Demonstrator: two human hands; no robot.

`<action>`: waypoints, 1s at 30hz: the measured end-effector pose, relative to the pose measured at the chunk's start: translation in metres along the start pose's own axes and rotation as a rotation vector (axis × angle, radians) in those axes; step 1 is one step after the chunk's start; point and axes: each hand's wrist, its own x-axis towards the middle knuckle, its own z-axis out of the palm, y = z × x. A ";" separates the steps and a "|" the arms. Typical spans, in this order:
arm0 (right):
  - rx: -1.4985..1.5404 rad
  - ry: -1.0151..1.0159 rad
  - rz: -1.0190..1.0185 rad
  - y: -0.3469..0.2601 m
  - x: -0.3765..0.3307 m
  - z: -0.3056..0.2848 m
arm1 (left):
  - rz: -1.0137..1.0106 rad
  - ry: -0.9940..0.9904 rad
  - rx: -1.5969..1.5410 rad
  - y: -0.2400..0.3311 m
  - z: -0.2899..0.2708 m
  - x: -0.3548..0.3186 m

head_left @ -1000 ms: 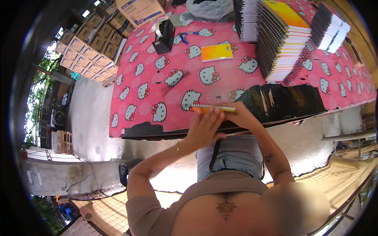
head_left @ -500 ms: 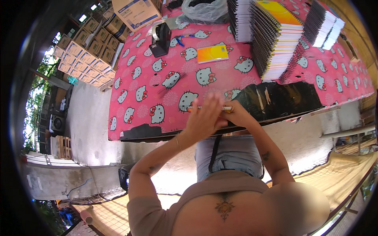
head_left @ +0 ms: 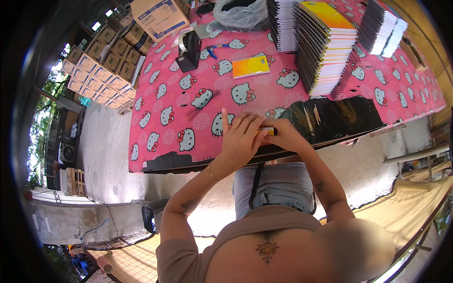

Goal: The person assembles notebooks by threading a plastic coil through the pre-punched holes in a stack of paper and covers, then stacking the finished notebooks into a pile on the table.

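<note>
At the table's near edge, my right hand (head_left: pixel 284 135) grips a small yellow-orange notebook (head_left: pixel 270 132), seen edge-on and mostly covered by my fingers. Bent over its left part is my left hand (head_left: pixel 241 137), thumb against the notebook and one outer finger sticking up. A dark loose wire coil (head_left: pixel 196 113) lies on the pink cartoon-print tablecloth (head_left: pixel 165 141) beyond my left hand. Farther off, a flat yellow-orange notebook (head_left: pixel 251 67) rests on the cloth.
A tall stack of spiral notebooks (head_left: pixel 325 56) stands right of centre, with more stacks (head_left: pixel 383 30) beside it. A black tape dispenser (head_left: pixel 189 52), blue-handled pliers (head_left: pixel 212 53), a clear plastic bag (head_left: pixel 240 16) and a carton (head_left: pixel 160 19) lie farther back. Black patching (head_left: pixel 335 120) covers the near edge.
My left hand, blurred and flatter before, now has its fingers bent over the notebook, covering more of its left part. My right hand keeps its grip. The view has shifted slightly.
</note>
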 end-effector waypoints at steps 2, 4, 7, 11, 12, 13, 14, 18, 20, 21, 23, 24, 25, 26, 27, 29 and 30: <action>-0.071 0.043 -0.095 -0.014 -0.011 -0.018 | 0.022 0.038 -0.062 -0.002 0.003 0.000; 0.058 0.045 -0.049 -0.015 -0.018 -0.031 | 0.043 0.066 -0.074 -0.004 0.006 0.001; 0.036 0.041 0.000 -0.014 -0.018 -0.043 | 0.063 0.083 -0.039 -0.006 0.008 0.002; -0.104 -0.015 -0.094 -0.023 -0.009 -0.046 | 0.036 0.045 -0.060 -0.008 0.008 0.002; -0.121 -0.029 -0.143 -0.023 -0.008 -0.047 | 0.022 0.028 -0.069 -0.008 0.007 0.000; -0.137 -0.032 -0.177 -0.023 -0.005 -0.048 | 0.013 0.019 -0.078 -0.008 0.007 0.001; -0.152 -0.034 -0.211 -0.022 -0.005 -0.048 | 0.004 0.011 -0.086 -0.007 0.007 0.001; -0.294 0.162 -0.268 -0.022 -0.004 -0.030 | -0.016 0.010 -0.148 0.000 0.002 0.006; -0.354 0.322 -0.211 -0.029 -0.005 -0.019 | 0.023 0.001 -0.151 0.001 0.000 0.010; -0.384 0.355 -0.195 -0.028 -0.005 -0.019 | 0.043 -0.004 -0.154 0.001 -0.001 0.014; -0.438 0.425 -0.159 -0.032 -0.005 -0.019 | 0.031 -0.063 -0.152 -0.001 -0.014 0.028; -0.367 0.535 -0.206 -0.036 -0.010 -0.020 | 0.026 -0.094 -0.152 -0.001 -0.020 0.037; -0.293 0.635 -0.261 -0.058 -0.013 -0.019 | 0.029 0.014 -0.161 0.000 -0.029 0.048; -0.220 0.739 -0.312 -0.076 -0.017 -0.022 | 0.038 0.119 -0.177 0.006 -0.040 0.062; -0.312 0.783 -0.380 -0.083 -0.019 -0.032 | 0.046 0.224 -0.193 0.012 -0.051 0.078; -0.546 0.922 -0.533 -0.102 -0.024 -0.065 | 0.182 0.514 -0.258 0.024 -0.069 0.123; -0.586 1.057 -0.573 -0.100 -0.020 -0.087 | 0.286 0.648 -0.223 0.025 -0.078 0.151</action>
